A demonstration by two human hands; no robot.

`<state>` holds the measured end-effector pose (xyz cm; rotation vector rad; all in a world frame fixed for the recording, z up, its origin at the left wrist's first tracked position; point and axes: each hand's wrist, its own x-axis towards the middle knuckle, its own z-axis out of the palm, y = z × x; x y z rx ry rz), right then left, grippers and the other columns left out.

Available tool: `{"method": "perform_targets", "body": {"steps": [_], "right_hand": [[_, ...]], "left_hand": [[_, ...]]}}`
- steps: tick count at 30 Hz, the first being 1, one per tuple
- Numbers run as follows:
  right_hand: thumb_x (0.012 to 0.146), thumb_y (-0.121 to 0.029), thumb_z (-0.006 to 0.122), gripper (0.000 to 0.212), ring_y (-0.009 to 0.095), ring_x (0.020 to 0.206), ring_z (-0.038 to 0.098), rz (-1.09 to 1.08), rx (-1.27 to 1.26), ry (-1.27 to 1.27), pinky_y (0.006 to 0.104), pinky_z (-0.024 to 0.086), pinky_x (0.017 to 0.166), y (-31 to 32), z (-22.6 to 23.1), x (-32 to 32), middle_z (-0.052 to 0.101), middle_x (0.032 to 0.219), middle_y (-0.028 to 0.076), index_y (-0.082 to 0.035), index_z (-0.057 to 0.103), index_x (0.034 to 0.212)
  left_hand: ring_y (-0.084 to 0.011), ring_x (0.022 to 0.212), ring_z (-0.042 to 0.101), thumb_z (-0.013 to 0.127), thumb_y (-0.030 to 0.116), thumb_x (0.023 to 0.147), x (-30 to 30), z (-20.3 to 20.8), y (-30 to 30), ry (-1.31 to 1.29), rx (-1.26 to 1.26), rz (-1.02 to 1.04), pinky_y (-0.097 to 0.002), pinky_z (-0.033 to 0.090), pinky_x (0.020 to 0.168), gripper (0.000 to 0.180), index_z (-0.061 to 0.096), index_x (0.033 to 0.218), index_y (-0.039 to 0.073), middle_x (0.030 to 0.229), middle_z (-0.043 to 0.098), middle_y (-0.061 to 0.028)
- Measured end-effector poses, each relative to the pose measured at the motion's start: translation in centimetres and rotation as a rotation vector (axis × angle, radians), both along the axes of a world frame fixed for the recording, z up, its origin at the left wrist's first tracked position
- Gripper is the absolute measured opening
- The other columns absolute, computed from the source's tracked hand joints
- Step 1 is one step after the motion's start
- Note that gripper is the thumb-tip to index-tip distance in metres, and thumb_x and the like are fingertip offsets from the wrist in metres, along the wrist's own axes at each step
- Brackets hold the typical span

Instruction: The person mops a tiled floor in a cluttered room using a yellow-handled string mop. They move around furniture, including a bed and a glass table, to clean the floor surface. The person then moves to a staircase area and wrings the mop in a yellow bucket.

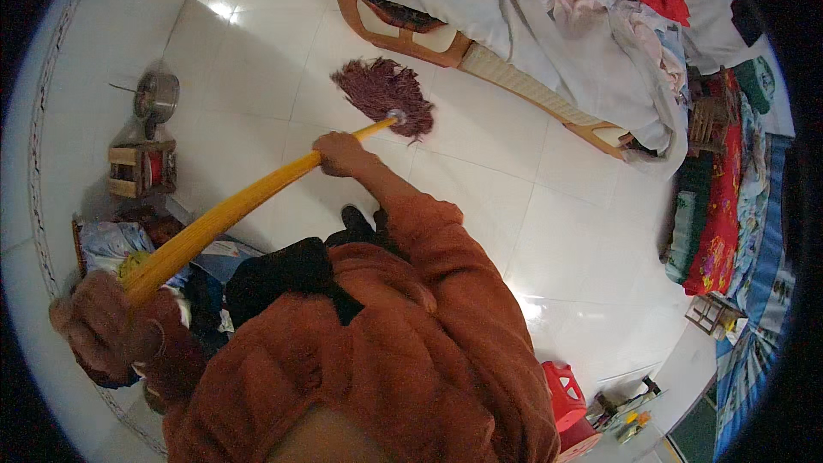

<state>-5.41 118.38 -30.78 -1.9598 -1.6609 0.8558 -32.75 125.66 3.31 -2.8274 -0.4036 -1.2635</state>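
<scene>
A mop with a long yellow handle slants across the view from lower left to upper middle. Its dark reddish-brown strand head lies spread on the white tiled floor, near the foot of a cloth-covered sofa. My right hand is wrapped round the lower part of the handle, not far above the mop head. At the far left my left hand is closed round the handle's upper end; it looks slightly blurred. Both sleeves are rust-orange.
The sofa with a wooden frame and grey cover stands at the upper right. Along the left wall are a metal pot, a small wooden stool and piled clothes. Folded bedding lies at right; a red plastic container stands lower right.
</scene>
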Motion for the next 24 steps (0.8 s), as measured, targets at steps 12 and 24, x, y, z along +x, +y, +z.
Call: {"method": "perform_targets", "body": {"steps": [12, 24], "right_hand": [[0.068, -0.012, 0.058, 0.012, 0.035, 0.073, 0.057, -0.383, -0.099, -0.195, 0.0448, 0.046, 0.063, -15.5, -4.3, 3.1, 0.057, 0.074, 0.014, -0.008, 0.054, 0.078], [0.063, -0.01, 0.066, 0.017, 0.031, 0.083, 0.057, -0.573, -0.421, -0.293, 0.0416, 0.048, 0.072, -10.4, -10.1, -7.4, 0.06, 0.079, 0.014, -0.008, 0.057, 0.077]], "left_hand": [[-0.0099, 0.04, 0.038, 0.041, 0.015, 0.09, 10.9, -7.7, 0.3, -0.296, -1.381, -0.696, -0.0314, 0.041, 0.048, 0.013, 0.046, 0.09, 0.002, 0.048, 0.039, 0.0], [-0.0153, 0.044, 0.041, 0.05, 0.017, 0.086, 4.9, -13.9, 13.1, 0.038, -1.699, -0.975, -0.0345, 0.042, 0.055, 0.028, 0.056, 0.062, 0.002, 0.051, 0.05, -0.0051]]}}
